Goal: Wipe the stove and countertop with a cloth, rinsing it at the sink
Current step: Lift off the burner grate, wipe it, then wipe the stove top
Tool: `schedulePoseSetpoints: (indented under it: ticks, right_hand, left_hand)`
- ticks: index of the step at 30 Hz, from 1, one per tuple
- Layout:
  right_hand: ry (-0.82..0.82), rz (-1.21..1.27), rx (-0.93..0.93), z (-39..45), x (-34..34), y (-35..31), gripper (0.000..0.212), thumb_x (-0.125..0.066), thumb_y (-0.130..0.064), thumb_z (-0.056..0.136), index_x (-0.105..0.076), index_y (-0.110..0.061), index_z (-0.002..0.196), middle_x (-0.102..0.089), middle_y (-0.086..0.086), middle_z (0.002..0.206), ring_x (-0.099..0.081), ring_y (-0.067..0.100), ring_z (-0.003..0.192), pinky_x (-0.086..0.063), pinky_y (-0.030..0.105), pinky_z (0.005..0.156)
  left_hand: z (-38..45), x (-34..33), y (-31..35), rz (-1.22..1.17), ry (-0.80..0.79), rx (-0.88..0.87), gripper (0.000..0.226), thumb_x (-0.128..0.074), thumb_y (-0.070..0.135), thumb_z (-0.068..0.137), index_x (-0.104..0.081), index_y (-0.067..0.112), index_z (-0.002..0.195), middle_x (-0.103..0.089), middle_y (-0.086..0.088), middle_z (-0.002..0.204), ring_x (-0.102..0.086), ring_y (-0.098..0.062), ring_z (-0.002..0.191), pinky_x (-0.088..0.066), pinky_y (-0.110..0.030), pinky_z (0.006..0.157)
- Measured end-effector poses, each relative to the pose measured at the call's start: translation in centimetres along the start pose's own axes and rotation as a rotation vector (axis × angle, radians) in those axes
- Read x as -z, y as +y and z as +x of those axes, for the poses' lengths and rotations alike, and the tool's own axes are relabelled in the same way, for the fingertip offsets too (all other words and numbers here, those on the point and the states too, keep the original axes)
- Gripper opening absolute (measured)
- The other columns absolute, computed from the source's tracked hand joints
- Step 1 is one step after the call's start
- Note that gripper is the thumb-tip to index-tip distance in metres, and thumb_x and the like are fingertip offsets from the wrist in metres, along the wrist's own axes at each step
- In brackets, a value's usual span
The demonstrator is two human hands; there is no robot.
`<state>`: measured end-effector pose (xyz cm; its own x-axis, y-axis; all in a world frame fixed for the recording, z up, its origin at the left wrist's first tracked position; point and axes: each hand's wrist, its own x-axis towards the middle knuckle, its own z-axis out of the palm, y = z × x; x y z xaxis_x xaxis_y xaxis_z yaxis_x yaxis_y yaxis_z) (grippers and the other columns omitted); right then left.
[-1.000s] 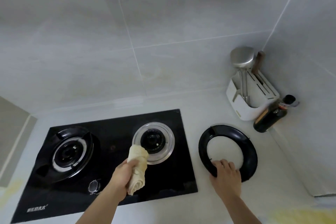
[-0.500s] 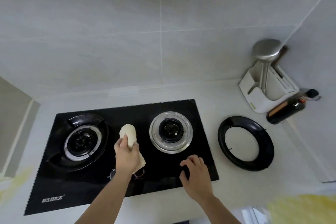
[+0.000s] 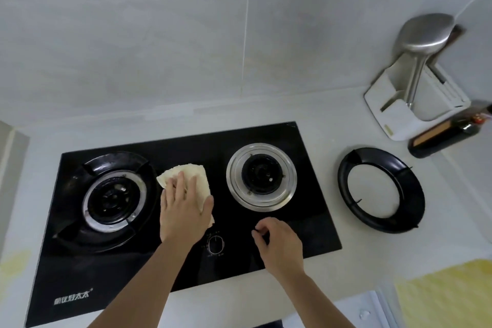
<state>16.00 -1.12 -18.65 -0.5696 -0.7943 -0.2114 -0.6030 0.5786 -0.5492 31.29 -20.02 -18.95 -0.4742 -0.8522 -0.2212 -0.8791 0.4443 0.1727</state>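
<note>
Two burners (image 3: 114,197) (image 3: 261,173) (one bare), one cloth (image 3: 186,177), two hands (image 3: 183,213) (image 3: 279,245).
</note>
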Motion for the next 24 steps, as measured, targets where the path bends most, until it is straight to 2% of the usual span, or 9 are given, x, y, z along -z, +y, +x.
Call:
schedulePoseSetpoints:
  ticks: [2, 6, 8, 11, 13, 15, 18, 21, 24]
  right_hand:
    - [0.016, 0.026, 0.001, 1.1, 0.1, 0.1, 0.01, -0.063, -0.044, 0.098, -0.065, -0.035, 0.096, -0.061, -0.019, 0.085, -0.055, -0.001, 0.077, -0.042, 0.016, 0.067]
    - [0.026, 0.112, 0.082, 3.7, -0.1, -0.8, 0.022, -0.053, -0.045, 0.102, -0.069, -0.031, 0.097, -0.06, -0.018, 0.079, -0.056, 0.001, 0.072, -0.045, 0.014, 0.066]
    - [-0.015, 0.12, 0.155, 5.0, -0.4, -1.9, 0.022, -0.051, -0.044, 0.103, -0.069, -0.032, 0.105, -0.064, -0.017, 0.085, -0.058, 0.002, 0.076, -0.049, 0.016, 0.069]
    - [-0.016, 0.053, 0.267, 6.5, -1.1, -2.9, 0.027, -0.05, -0.045, 0.102, -0.067, -0.034, 0.119, -0.068, -0.017, 0.095, -0.062, 0.002, 0.085, -0.055, 0.023, 0.077]
    - [0.025, 0.036, 0.282, 7.2, -1.0, -2.6, 0.026, -0.052, -0.045, 0.101, -0.066, -0.033, 0.119, -0.067, -0.016, 0.097, -0.063, 0.004, 0.087, -0.057, 0.027, 0.074]
    - [0.135, 0.002, 0.244, 7.8, 0.1, -1.3, 0.028, -0.054, -0.045, 0.1, -0.065, -0.032, 0.122, -0.066, -0.015, 0.103, -0.062, 0.006, 0.094, -0.058, 0.029, 0.075]
    - [0.273, -0.17, 0.099, 9.0, 2.6, 2.6, 0.047, -0.049, -0.048, 0.101, -0.054, -0.026, 0.142, -0.06, -0.007, 0.133, -0.054, 0.013, 0.12, -0.051, 0.032, 0.094]
    - [0.223, -0.372, -0.019, 9.0, 4.2, 6.2, 0.066, -0.033, -0.053, 0.102, -0.039, -0.014, 0.155, -0.048, 0.005, 0.154, -0.047, 0.024, 0.135, -0.046, 0.043, 0.105]
    - [0.149, -0.498, -0.069, 8.5, 4.8, 8.0, 0.076, -0.024, -0.059, 0.102, -0.036, -0.008, 0.157, -0.047, 0.01, 0.156, -0.049, 0.028, 0.136, -0.048, 0.048, 0.102]
  left_hand:
    - [0.9, -0.7, -0.7, 0.006, -0.024, -0.015, 0.079, -0.024, 0.061, 0.102, -0.004, 0.018, 0.165, 0.004, -0.011, 0.172, 0.006, -0.036, 0.158, -0.01, -0.049, 0.128]
    - [1.0, -2.6, -0.8, -0.132, 0.021, -0.008, 0.073, -0.029, 0.054, 0.104, -0.009, 0.02, 0.165, 0.005, -0.008, 0.172, 0.013, -0.037, 0.156, -0.013, -0.053, 0.128]
    - [1.2, -3.3, -0.7, -0.184, 0.048, -0.004, 0.073, -0.032, 0.053, 0.105, -0.01, 0.018, 0.165, 0.004, -0.008, 0.172, 0.015, -0.038, 0.156, -0.015, -0.055, 0.127]
    - [1.9, -4.0, -0.9, -0.131, 0.074, -0.04, 0.079, -0.026, 0.057, 0.103, -0.009, 0.009, 0.163, 0.002, -0.014, 0.171, 0.012, -0.043, 0.155, -0.009, -0.056, 0.127]
    - [2.3, -4.3, -0.9, -0.075, 0.071, -0.06, 0.081, -0.024, 0.057, 0.101, -0.01, 0.005, 0.162, -0.001, -0.019, 0.17, 0.008, -0.047, 0.154, -0.009, -0.057, 0.126]
    - [2.8, -4.4, -0.7, -0.023, 0.071, -0.075, 0.077, -0.024, 0.054, 0.104, -0.012, 0.003, 0.162, -0.004, -0.022, 0.169, 0.004, -0.05, 0.154, -0.011, -0.059, 0.126]
    - [4.4, -4.2, 0.1, -0.022, 0.068, -0.073, 0.074, -0.028, 0.05, 0.106, -0.011, 0.006, 0.163, -0.002, -0.019, 0.17, 0.005, -0.049, 0.154, -0.011, -0.057, 0.126]
    - [5.4, -4.0, 0.7, -0.033, 0.062, -0.063, 0.075, -0.032, 0.048, 0.104, -0.011, 0.007, 0.163, -0.001, -0.017, 0.171, 0.006, -0.047, 0.154, -0.008, -0.053, 0.126]
    - [6.8, -3.7, 1.2, -0.009, 0.049, -0.062, 0.074, -0.032, 0.047, 0.105, -0.012, 0.005, 0.163, -0.002, -0.019, 0.17, 0.003, -0.05, 0.154, -0.01, -0.056, 0.127]
